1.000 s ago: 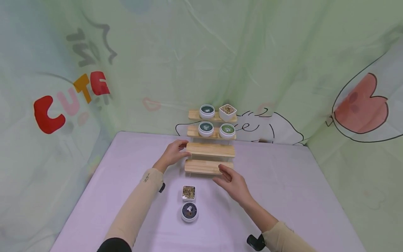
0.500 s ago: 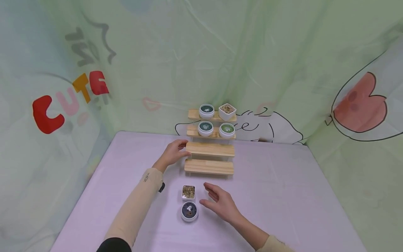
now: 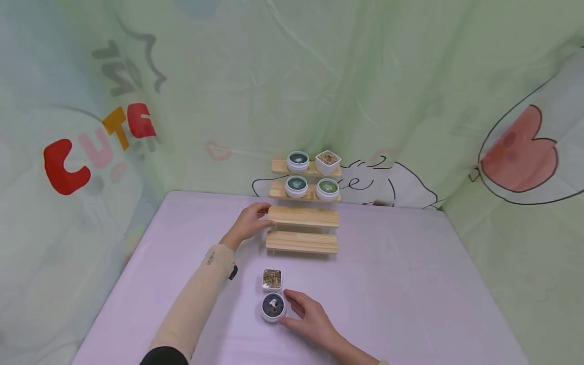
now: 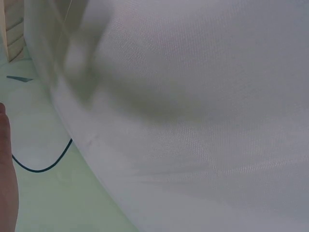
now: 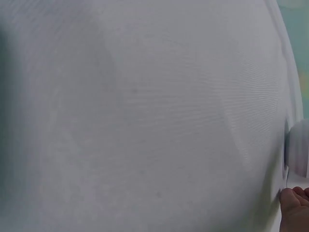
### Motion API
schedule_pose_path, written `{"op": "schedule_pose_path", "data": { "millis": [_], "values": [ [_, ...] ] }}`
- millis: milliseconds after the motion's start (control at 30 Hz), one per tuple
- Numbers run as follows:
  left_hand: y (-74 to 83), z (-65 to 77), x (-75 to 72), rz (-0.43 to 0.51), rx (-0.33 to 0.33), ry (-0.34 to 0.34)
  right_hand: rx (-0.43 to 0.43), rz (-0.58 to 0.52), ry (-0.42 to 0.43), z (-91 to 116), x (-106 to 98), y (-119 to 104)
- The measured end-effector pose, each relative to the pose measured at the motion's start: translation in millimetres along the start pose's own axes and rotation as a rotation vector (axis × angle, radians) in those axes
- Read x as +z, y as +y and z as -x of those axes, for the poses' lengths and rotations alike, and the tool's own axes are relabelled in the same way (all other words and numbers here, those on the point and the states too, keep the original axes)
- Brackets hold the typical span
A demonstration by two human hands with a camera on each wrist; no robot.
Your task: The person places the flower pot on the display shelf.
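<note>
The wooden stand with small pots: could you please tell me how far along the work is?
Seemingly done: four pots stand on the two upper shelves. In hand: the left hand holds the left end of the wooden stand; the right hand is beside the dark-topped round pot, contact unclear. Probably left: that pot and the square pot behind it, both on the table; the two lower shelves hold none.

Round white pot [image 3: 272,306], dark-topped with pale patch, upright; 4-tier pale wooden stand [image 3: 303,217], upright farther back.
</note>
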State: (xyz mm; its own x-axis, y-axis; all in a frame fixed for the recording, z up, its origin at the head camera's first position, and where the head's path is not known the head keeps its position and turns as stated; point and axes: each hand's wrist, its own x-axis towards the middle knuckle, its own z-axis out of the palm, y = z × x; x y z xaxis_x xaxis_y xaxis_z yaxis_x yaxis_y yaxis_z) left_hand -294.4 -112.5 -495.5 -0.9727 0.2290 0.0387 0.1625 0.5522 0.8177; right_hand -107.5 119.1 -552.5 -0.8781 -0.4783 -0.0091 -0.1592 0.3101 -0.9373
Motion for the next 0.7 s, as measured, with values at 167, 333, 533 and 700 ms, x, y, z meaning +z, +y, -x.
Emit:
{"op": "schedule_pose_path", "data": {
  "millis": [167, 333, 533, 700],
  "values": [
    [-0.6, 0.2, -0.6, 0.003, -0.002, 0.001, -0.024, -0.040, 0.016, 2, 6, 1],
    [0.9, 1.0, -0.6, 0.006, -0.003, -0.001, -0.054, -0.022, 0.028, 2, 12, 6],
    [2.3, 1.8, -0.8, 0.001, 0.006, 0.001, -0.077, -0.040, 0.041, 3, 16, 7],
    [2.0, 1.1, -0.5, -0.003, 0.005, 0.001, -0.063, -0.025, 0.043, 1, 17, 6]
  ]
}}
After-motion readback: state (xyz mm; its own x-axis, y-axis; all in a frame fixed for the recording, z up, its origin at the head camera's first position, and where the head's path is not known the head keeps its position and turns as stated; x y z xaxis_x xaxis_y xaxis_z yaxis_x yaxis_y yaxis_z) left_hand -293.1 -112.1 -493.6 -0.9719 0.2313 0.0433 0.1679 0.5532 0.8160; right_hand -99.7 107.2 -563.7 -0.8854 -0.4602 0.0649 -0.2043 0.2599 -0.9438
